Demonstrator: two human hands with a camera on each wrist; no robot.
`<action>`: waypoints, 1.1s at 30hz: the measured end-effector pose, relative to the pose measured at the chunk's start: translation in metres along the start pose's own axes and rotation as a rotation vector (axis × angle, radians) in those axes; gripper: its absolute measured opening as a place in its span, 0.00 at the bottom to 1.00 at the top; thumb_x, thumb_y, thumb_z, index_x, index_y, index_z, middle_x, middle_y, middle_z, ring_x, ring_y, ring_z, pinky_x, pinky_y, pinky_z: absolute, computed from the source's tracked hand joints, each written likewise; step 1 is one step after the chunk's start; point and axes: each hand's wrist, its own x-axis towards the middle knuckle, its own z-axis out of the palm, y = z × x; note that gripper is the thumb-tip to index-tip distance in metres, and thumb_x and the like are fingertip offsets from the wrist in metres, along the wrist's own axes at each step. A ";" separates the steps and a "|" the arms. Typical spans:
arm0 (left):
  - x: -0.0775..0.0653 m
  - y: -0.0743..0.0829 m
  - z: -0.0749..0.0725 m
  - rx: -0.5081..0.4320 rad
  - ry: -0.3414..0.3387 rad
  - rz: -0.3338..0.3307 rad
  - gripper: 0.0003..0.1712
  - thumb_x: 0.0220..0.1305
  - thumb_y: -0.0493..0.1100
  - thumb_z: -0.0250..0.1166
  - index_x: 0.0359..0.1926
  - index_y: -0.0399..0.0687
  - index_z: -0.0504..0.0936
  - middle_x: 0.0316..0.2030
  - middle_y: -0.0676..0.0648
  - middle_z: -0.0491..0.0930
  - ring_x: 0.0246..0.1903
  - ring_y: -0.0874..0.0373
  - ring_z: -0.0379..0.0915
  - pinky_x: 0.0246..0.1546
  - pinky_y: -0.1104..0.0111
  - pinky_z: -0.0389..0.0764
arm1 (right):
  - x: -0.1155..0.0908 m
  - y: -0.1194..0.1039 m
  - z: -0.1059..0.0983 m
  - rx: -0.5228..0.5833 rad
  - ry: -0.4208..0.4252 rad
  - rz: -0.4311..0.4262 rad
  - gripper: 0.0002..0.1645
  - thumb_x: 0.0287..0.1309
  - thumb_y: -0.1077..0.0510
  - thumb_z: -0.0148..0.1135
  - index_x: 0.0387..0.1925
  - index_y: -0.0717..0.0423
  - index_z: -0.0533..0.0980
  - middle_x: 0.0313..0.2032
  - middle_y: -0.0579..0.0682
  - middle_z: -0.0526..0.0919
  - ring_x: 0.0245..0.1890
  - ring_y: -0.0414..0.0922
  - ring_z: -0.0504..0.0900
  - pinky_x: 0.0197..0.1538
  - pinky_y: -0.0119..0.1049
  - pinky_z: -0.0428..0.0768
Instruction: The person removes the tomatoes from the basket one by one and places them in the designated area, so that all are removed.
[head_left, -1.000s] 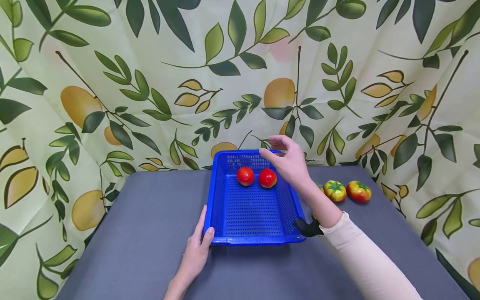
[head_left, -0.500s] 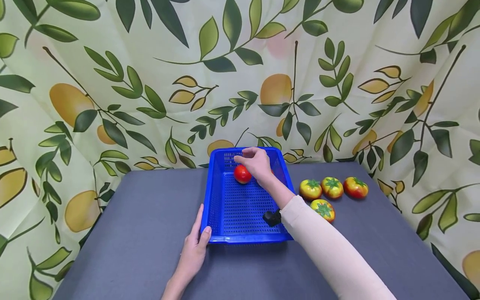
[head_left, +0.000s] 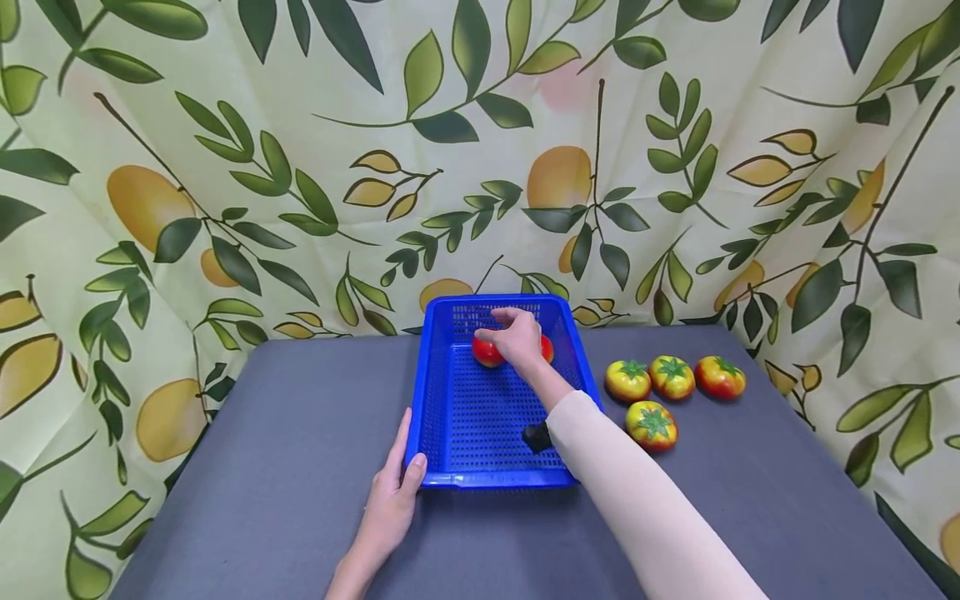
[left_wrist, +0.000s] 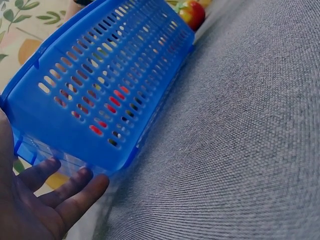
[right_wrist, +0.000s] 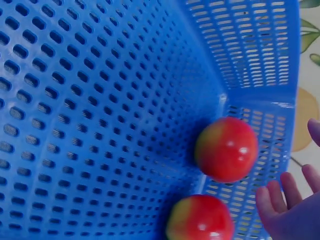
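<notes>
A blue slotted plastic basket [head_left: 495, 479] sits mid-table. At its left front corner my left hand [head_left: 390, 492] grips it, thumb on the rim and fingers along the outside wall. Two red tomatoes lie inside at the far end: the left tomato [head_left: 487, 353], partly behind my right hand [head_left: 519, 342], and the right tomato [head_left: 547, 348], mostly covered by it. My right hand hovers over them with loosely bent fingers and holds nothing. In the right wrist view its fingers [right_wrist: 290, 192] are apart from the nearer tomato [right_wrist: 227, 150]. The left wrist view shows red through the slots of the basket wall [left_wrist: 100, 85].
Right of the basket, several yellow-red tomatoes with green tops stand on the grey table [head_left: 315, 433], among them a front tomato [head_left: 652, 426] and a far-right tomato [head_left: 720, 378]. A leaf-patterned cloth [head_left: 450, 167] hangs behind the table.
My right hand has moved left and down from above the basket's right edge to over the tomatoes inside, then lowered slightly. My left hand stays on the basket.
</notes>
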 end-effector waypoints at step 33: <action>0.001 0.000 0.001 -0.047 -0.003 0.007 0.37 0.73 0.44 0.55 0.78 0.65 0.51 0.71 0.49 0.60 0.64 0.53 0.63 0.62 0.51 0.63 | 0.015 0.041 0.024 -0.086 -0.094 0.047 0.39 0.44 0.64 0.79 0.60 0.62 0.75 0.58 0.61 0.76 0.56 0.58 0.73 0.61 0.54 0.69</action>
